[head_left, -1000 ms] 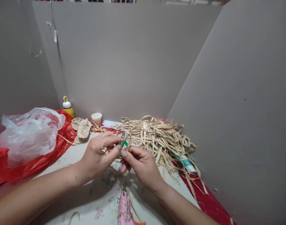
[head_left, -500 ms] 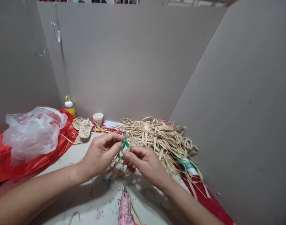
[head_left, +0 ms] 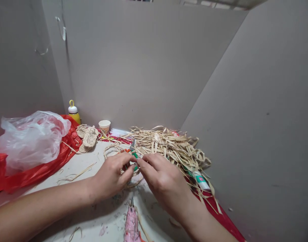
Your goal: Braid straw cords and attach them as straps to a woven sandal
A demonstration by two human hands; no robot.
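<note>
My left hand (head_left: pixel 115 171) and my right hand (head_left: pixel 161 173) meet over the middle of the table, fingertips almost touching. Both are closed in a pinch on a thin straw cord (head_left: pixel 136 184), which shows just below the fingers. The exact spot of the grip is mostly hidden by the fingers. Behind them lies a pair of scissors (head_left: pixel 133 145) with green and orange on the handles, partly covered by my hands. A loop of pale cord (head_left: pixel 105 149) curves out beyond my left hand. Nearer to me, a pink glue gun (head_left: pixel 132 223) points its metal tip away from me.
A heap of dry straw strips (head_left: pixel 166 144) spreads at the back right, beside a white and green tube (head_left: pixel 202 181). Woven straw pieces (head_left: pixel 89 137), a paper cup (head_left: pixel 104 126) and a yellow bottle (head_left: pixel 74 114) stand back left. Plastic bags (head_left: pixel 35 141) lie left; grey panels (head_left: pixel 143 67) enclose the table.
My right hand has turned over so its back faces up, and its fingertips have come up to my left fingers. The view has shifted slightly.
</note>
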